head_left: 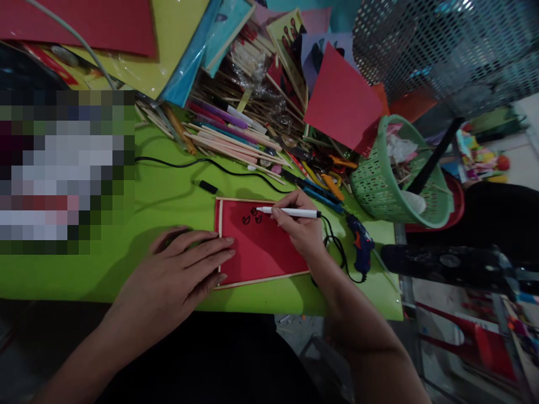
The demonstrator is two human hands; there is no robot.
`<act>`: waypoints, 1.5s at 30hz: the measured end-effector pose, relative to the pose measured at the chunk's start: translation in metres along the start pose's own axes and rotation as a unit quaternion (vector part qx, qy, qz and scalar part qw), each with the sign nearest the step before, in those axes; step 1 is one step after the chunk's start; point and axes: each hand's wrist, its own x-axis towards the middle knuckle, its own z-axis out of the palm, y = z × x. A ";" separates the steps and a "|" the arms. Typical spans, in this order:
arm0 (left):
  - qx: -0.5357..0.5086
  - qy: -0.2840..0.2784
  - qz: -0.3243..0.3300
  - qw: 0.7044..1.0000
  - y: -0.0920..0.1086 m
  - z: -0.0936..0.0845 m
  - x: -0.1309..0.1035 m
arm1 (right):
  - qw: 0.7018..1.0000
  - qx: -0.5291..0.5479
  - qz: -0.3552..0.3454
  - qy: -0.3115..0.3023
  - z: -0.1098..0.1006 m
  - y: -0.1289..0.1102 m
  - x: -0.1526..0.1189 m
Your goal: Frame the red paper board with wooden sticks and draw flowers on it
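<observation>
A red card [261,252] edged with thin wooden sticks lies on the green tabletop [177,207]. My left hand [185,264] rests flat on the card's left edge, fingers stretched out and holding nothing. In my right hand [301,224] is a white marker [292,212], pinched between thumb and fingers. Its tip touches or hovers just over the card, beside several small black drawn shapes [252,216]. A black marker cap [208,187] lies on the table beyond the card's upper left corner.
Loose wooden sticks [236,143], coloured pens and scissors [332,185] crowd the back. A green basket [366,185] stands at the right, near a blue glue gun [360,247] with its black cord. Another cord [202,160] crosses behind the card. A blurred patch covers the left.
</observation>
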 end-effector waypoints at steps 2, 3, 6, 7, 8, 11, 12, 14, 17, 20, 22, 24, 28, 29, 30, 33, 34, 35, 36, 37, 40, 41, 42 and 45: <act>-0.003 -0.001 -0.003 1.000 0.000 0.001 0.000 | 1.000 0.000 -0.005 -0.001 0.000 -0.001 0.000; -0.005 -0.001 -0.006 1.000 -0.001 0.001 -0.001 | 1.000 -0.001 -0.006 -0.001 0.000 -0.001 0.000; -0.011 0.003 -0.012 1.000 -0.001 0.001 -0.001 | 1.000 -0.007 -0.002 -0.002 0.001 -0.002 0.000; -0.012 0.003 -0.012 1.000 -0.001 0.001 -0.002 | 1.000 -0.008 -0.001 -0.001 0.001 -0.003 0.000; -0.012 0.004 -0.011 1.000 -0.001 0.001 -0.002 | 1.000 -0.010 -0.001 0.001 0.001 -0.003 0.000; -0.008 0.003 -0.008 1.000 -0.001 0.001 -0.002 | 1.000 -0.011 0.000 0.005 0.001 -0.002 0.000; -0.006 0.003 -0.006 1.000 -0.001 0.001 -0.002 | 1.000 -0.011 0.000 0.006 0.001 -0.002 0.000; -0.004 0.004 0.000 1.000 -0.001 0.001 -0.001 | 1.000 -0.010 -0.003 0.007 0.000 -0.002 0.000; -0.010 0.006 -0.003 1.000 0.001 0.000 0.000 | 1.000 -0.019 -0.006 0.008 -0.001 -0.001 0.000; -0.018 0.009 -0.005 1.000 0.001 -0.001 0.000 | 1.000 -0.028 -0.005 0.009 -0.002 0.000 0.000; -0.018 0.012 -0.002 1.000 0.001 -0.001 0.000 | 1.000 -0.028 -0.004 0.009 -0.002 0.000 0.000; -0.014 0.016 0.002 1.000 0.000 -0.001 -0.001 | 1.000 -0.024 -0.002 0.009 -0.002 0.000 -0.001; -0.011 0.022 0.010 1.000 -0.001 -0.002 0.000 | 1.000 -0.001 0.001 0.015 -0.001 -0.002 -0.001; -0.010 0.021 0.010 1.000 0.000 -0.002 0.000 | 1.000 0.005 0.000 0.014 -0.001 -0.002 -0.001; -0.009 0.019 0.010 1.000 0.000 -0.002 0.000 | 1.000 0.008 -0.001 0.009 -0.001 -0.002 -0.002; -0.006 0.012 0.008 1.000 0.000 -0.001 0.001 | 1.000 0.006 -0.010 -0.007 -0.001 0.000 -0.002; -0.006 0.013 0.008 1.000 0.000 -0.001 0.001 | 1.000 0.005 -0.012 -0.012 -0.001 0.001 -0.002; -0.007 0.013 0.006 1.000 0.000 0.000 0.000 | 1.000 0.004 -0.013 -0.014 -0.001 0.001 -0.002; -0.010 0.013 0.005 1.000 0.000 0.000 0.000 | 1.000 0.004 -0.014 -0.016 -0.002 0.002 -0.002; -0.013 0.011 0.003 1.000 0.000 0.000 0.000 | 1.000 0.005 -0.014 -0.016 -0.002 0.003 -0.002; -0.022 0.007 -0.006 1.000 0.000 -0.001 -0.001 | 1.000 0.000 -0.011 -0.016 -0.001 0.004 -0.003; -0.023 0.005 -0.009 1.000 0.000 -0.001 -0.001 | 1.000 -0.005 -0.007 -0.016 -0.001 0.004 -0.003; -0.024 0.006 -0.008 1.000 0.000 -0.001 -0.001 | 1.000 -0.010 -0.003 -0.015 -0.001 0.004 -0.003; -0.018 0.010 0.001 1.000 0.000 -0.001 0.001 | 1.000 -0.018 0.001 -0.014 -0.001 0.004 -0.003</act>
